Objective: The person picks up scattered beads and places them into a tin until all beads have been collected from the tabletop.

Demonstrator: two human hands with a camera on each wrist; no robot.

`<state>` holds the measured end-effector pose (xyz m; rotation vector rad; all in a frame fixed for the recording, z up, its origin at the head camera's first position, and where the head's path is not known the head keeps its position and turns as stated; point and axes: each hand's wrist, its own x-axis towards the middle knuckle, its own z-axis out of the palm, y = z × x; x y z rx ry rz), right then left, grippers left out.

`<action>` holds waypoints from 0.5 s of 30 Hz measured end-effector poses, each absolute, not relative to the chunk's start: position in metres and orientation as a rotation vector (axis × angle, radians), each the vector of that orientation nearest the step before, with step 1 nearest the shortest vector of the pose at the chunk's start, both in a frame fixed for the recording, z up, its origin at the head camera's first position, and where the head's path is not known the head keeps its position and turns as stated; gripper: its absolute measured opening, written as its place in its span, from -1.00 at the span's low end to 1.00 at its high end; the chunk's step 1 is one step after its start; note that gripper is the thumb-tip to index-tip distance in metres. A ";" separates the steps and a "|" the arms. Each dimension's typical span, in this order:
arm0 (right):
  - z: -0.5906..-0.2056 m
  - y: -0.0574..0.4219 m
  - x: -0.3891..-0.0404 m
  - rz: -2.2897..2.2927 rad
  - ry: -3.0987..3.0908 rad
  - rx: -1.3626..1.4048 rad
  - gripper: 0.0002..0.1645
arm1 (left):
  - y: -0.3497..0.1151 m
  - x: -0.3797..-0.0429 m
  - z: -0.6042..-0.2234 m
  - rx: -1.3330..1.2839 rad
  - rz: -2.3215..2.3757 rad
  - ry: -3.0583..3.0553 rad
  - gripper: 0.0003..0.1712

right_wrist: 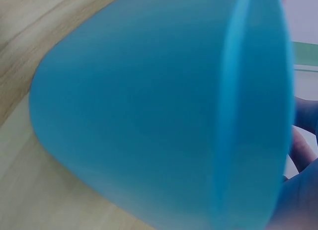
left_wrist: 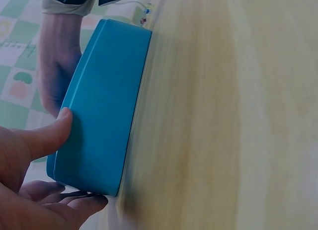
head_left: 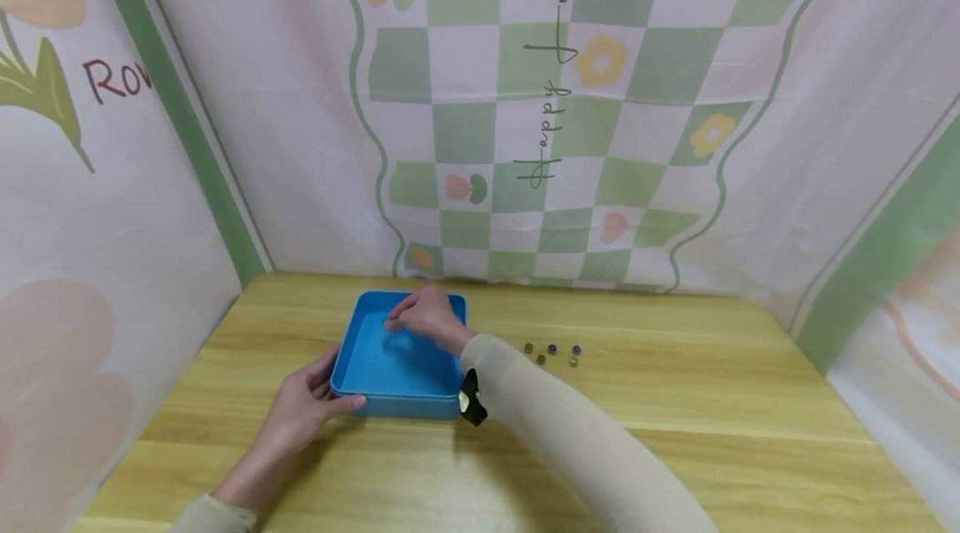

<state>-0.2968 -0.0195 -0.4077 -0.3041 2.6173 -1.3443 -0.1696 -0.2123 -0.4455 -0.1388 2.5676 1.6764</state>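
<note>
A shallow, square blue box with no lid on stands on the table. My left hand grips its near left corner, thumb on the front wall and fingers round the side; the left wrist view shows this hand close up. Reaching over the right wall, my right hand is inside the box above its floor, thumb and fingertips pinched together. A tiny dark bead shows at those fingertips, mostly hidden. In the right wrist view the box wall covers most of this hand.
Several small glass beads, among them a blue bead and a yellowish bead, lie on the wooden table right of the box. Printed curtains hang behind and at both sides. A dark device sits on the right wrist.
</note>
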 end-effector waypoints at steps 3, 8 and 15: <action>-0.407 -0.020 -0.295 -1.358 2.609 -0.299 -0.88 | -0.212 -0.169 -0.446 -0.157 1.670 2.563 0.11; -0.406 -0.021 -0.293 -1.334 2.614 -0.287 -0.88 | -0.212 -0.169 -0.447 -0.163 1.667 2.556 0.12; -0.408 -0.022 -0.294 -1.332 2.598 -0.306 -0.88 | -0.213 -0.169 -0.447 -0.151 1.669 2.560 0.11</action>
